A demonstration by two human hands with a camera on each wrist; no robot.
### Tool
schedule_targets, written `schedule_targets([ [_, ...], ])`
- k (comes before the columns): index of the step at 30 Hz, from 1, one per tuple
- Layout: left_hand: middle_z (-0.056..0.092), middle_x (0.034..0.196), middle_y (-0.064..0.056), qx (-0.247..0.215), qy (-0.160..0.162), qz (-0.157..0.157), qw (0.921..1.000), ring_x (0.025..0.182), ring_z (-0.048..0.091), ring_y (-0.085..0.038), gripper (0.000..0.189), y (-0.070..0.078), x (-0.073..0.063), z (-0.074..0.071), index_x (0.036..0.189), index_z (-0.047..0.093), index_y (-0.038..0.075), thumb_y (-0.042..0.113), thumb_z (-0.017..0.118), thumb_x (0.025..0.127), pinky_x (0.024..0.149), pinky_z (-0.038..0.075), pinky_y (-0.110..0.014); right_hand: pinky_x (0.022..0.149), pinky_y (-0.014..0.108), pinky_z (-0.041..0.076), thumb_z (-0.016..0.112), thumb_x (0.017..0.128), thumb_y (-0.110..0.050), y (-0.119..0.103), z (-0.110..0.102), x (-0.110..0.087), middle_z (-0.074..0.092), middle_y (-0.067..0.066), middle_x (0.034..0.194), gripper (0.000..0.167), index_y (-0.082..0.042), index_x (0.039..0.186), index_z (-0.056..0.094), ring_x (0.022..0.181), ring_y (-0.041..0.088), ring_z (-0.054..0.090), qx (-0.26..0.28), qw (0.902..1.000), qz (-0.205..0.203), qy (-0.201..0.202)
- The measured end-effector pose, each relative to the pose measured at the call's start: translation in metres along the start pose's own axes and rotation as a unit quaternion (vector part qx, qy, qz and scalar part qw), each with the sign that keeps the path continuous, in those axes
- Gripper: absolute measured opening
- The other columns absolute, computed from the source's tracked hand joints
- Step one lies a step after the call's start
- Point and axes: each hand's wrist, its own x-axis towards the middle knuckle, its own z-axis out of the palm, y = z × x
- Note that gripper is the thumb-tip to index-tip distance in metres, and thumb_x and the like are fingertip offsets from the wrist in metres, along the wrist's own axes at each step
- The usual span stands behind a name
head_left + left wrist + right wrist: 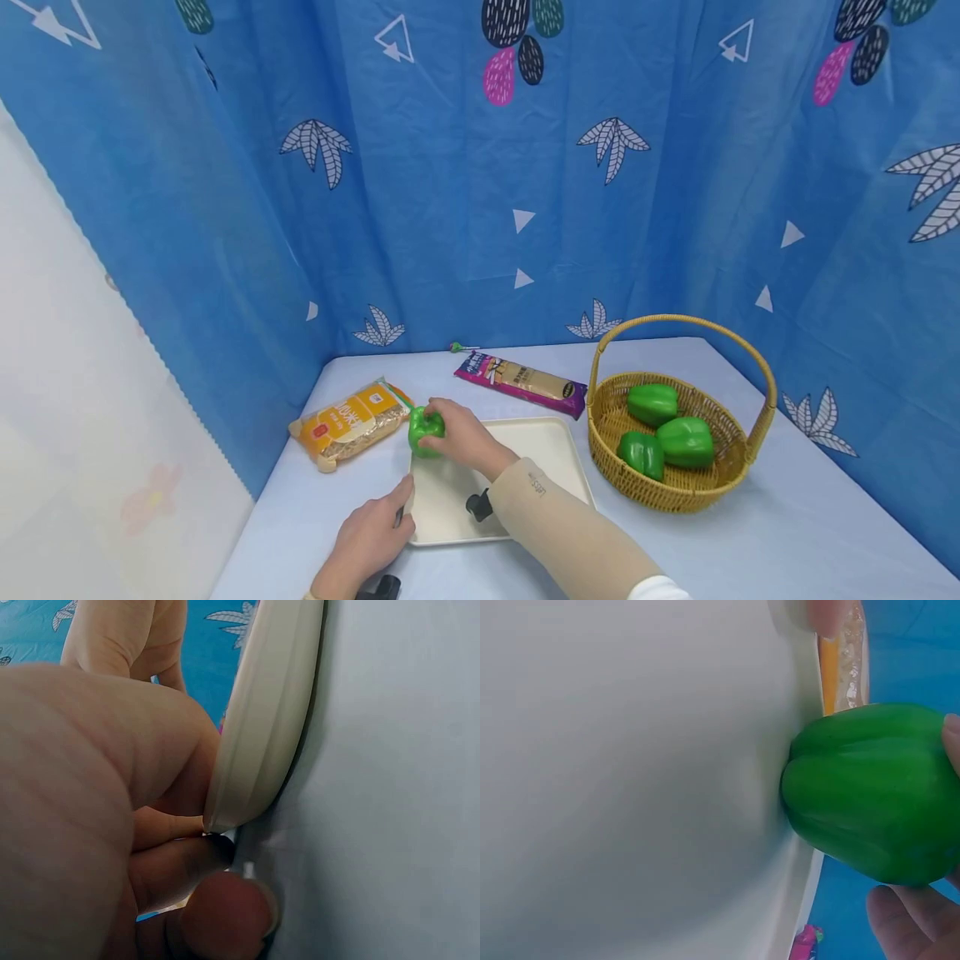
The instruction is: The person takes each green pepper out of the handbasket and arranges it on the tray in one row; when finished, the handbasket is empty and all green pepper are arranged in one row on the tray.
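The right hand (465, 435) has its fingers (907, 926) curled round a green pepper (425, 431), holding it at the far left corner of a cream tray (540, 442); in the right wrist view the pepper (870, 791) sits against the tray's raised rim (804, 847), partly over the edge, with a fingertip on its far side and another below it. The left hand (367, 537) lies on the worktop (750, 533) at the near left corner of the tray, and in the left wrist view its fingers (217, 915) are bent round the tray's edge (262, 727), thumb side above and fingertips under the lip, so it grips the tray. The tray itself holds nothing but the pepper at its corner and the right forearm in a beige sleeve (562, 525) crossing above it. Just left of the right hand's fingers lies an orange bag of grain (348, 421); beyond them, further back, lies a long purple packet (521, 382). Well to the right of both hands stands a wicker basket (720, 483) with an arched handle, and inside it are three more green peppers (667, 433) resting close together, touching one another. Blue patterned curtains (480, 167) hang behind the worktop.
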Motion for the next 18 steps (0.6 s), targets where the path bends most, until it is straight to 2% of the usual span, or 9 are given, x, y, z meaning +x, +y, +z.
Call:
schedule_targets([
  [4,0.071,0.13,-0.014,-0.003,-0.005,-0.002,1.0,0.076,0.059,-0.014,0.063,0.001,0.0,-0.001,0.149,0.054,0.006,0.024,0.064,0.089,0.082,0.056,-0.053,0.101,0.036,0.053,0.082,0.087,-0.031,-0.002,0.0,-0.002,0.065,-0.003,0.131,0.051,-0.02,0.133,0.06,0.114,0.012,0.061,0.011,0.9999,0.01,-0.003],
  [6,0.072,0.127,-0.014,0.0,-0.005,0.001,1.0,0.075,0.059,-0.015,0.063,0.001,0.0,-0.001,0.149,0.054,0.006,0.024,0.064,0.089,0.079,0.056,-0.052,0.101,0.037,0.054,0.083,0.087,-0.031,-0.003,-0.001,-0.003,0.065,-0.004,0.129,0.054,-0.022,0.134,0.059,0.114,0.013,0.061,0.017,0.9997,0.015,-0.005],
  [9,0.074,0.122,-0.013,0.003,-0.004,0.002,1.0,0.072,0.057,-0.015,0.063,0.001,0.001,-0.001,0.149,0.054,0.007,0.024,0.064,0.089,0.073,0.055,-0.048,0.106,0.042,0.051,0.082,0.087,-0.033,-0.004,-0.003,-0.005,0.059,-0.001,0.144,0.062,-0.023,0.141,0.055,0.127,0.018,0.058,0.012,0.9997,0.019,-0.004],
  [13,0.072,0.127,-0.014,0.002,-0.007,-0.002,1.0,0.075,0.059,-0.016,0.064,0.002,0.002,0.0,0.15,0.054,0.007,0.024,0.064,0.089,0.077,0.056,-0.05,0.116,0.051,0.039,0.08,0.088,-0.039,-0.004,-0.015,-0.01,0.039,0.004,0.165,0.073,-0.024,0.152,0.047,0.149,0.027,0.041,0.002,0.9996,0.028,0.004],
  [16,0.069,0.134,-0.015,0.002,-0.011,-0.008,0.9999,0.084,0.065,-0.019,0.064,0.003,0.002,-0.001,0.15,0.053,0.006,0.023,0.064,0.089,0.085,0.055,-0.056,0.119,0.054,0.034,0.078,0.09,-0.041,0.003,-0.033,-0.015,0.037,0.005,0.165,0.072,-0.022,0.152,0.047,0.153,0.029,0.034,0.0,0.9997,0.016,0.021],
  [18,0.068,0.135,-0.015,0.002,-0.013,-0.011,0.9999,0.087,0.066,-0.02,0.064,0.003,0.003,-0.001,0.15,0.053,0.006,0.023,0.064,0.089,0.086,0.055,-0.056,0.119,0.055,0.034,0.075,0.093,-0.04,0.011,-0.052,-0.019,0.041,0.006,0.163,0.066,-0.02,0.15,0.05,0.151,0.03,0.036,-0.001,0.9991,0.003,0.042],
])
